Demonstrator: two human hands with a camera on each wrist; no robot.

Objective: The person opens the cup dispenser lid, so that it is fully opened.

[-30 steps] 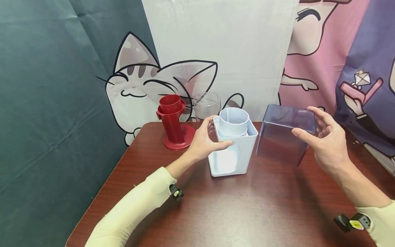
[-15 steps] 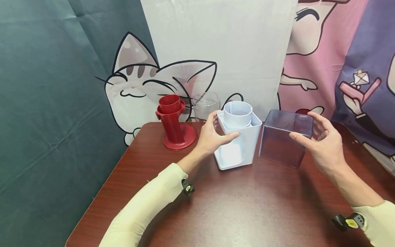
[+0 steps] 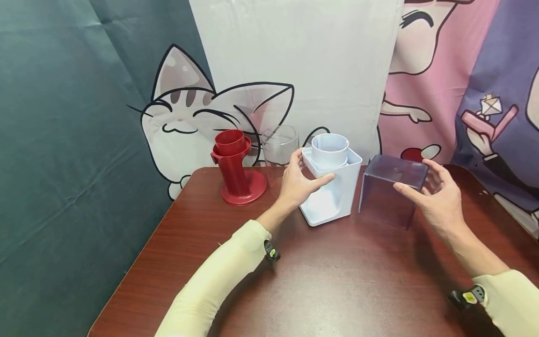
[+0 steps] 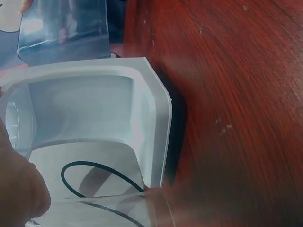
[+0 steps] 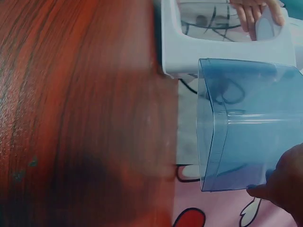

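A white square plastic housing [image 3: 330,201] with a round tube [image 3: 330,150] in its top stands slightly turned at the table's back. My left hand [image 3: 298,185] grips its upper rim, thumb on the near face and fingers on the far side. Wrist views show a wide cut-out in the housing's wall [image 4: 154,118]. To the right, my right hand [image 3: 441,199] holds a see-through bluish-grey square box [image 3: 389,199] by its upper right corner, closed end up. In the right wrist view the box [image 5: 255,132] is close beside the housing [image 5: 227,49].
On the back left of the wooden table [image 3: 328,281] stands a red plastic holder [image 3: 236,175] with a round base and nested tube. Beside it is a clear cylinder [image 3: 280,140], partly behind my left hand. Cartoon-printed cloth [image 3: 337,56] hangs behind the table.
My left hand has shifted the white housing right and back, turning it a little. My right hand has lowered the see-through box and brought it more upright. The gap between them is narrow.
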